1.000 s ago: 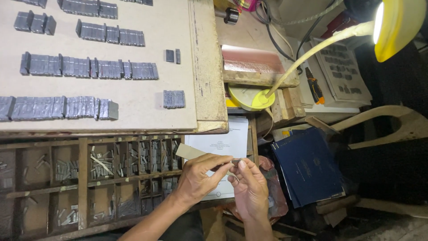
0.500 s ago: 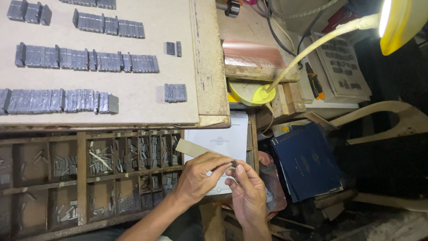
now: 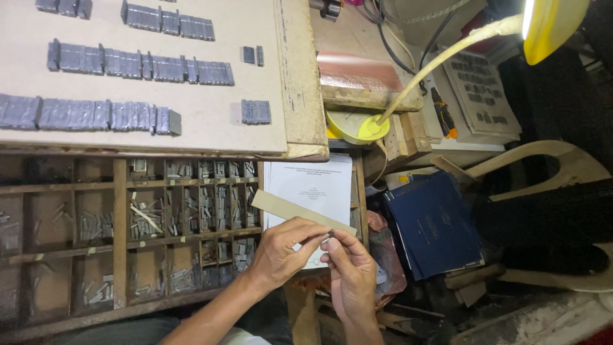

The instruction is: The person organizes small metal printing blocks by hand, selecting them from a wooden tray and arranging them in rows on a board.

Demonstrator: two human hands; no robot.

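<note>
The left hand [image 3: 281,250] and right hand [image 3: 350,271] meet at the bottom centre of the view, forearms coming up from six and seven o'clock. Between their fingertips sits a small metal piece [image 3: 330,235], dark and slim, too small to read in detail. The left hand is curled nearly closed, thumb and forefinger pinching the piece from nine o'clock. The right hand, knuckles up and fingers bent inward, closes its fingertips on the same piece from five o'clock. Neither hand holds anything else.

The step in hand looks like turning or checking this one piece with the fingertips. Any further handling would seem to call for a light, steady pinch, since the piece is tiny and would be easy to drop.

Just beyond the hands, at eleven o'clock, a tan card strip [image 3: 300,212] lies slantwise across a printed sheet [image 3: 313,185]. At nine to ten o'clock spreads a wooden type case [image 3: 119,230], its small compartments holding loose grey sorts. At three o'clock lies a stack of blue folders [image 3: 434,223].

Farther off, at eleven o'clock, a pale board [image 3: 268,76] carries rows of set type [image 3: 140,67]. At one o'clock a yellow lamp [image 3: 552,19] bends over the cluttered bench.
</note>
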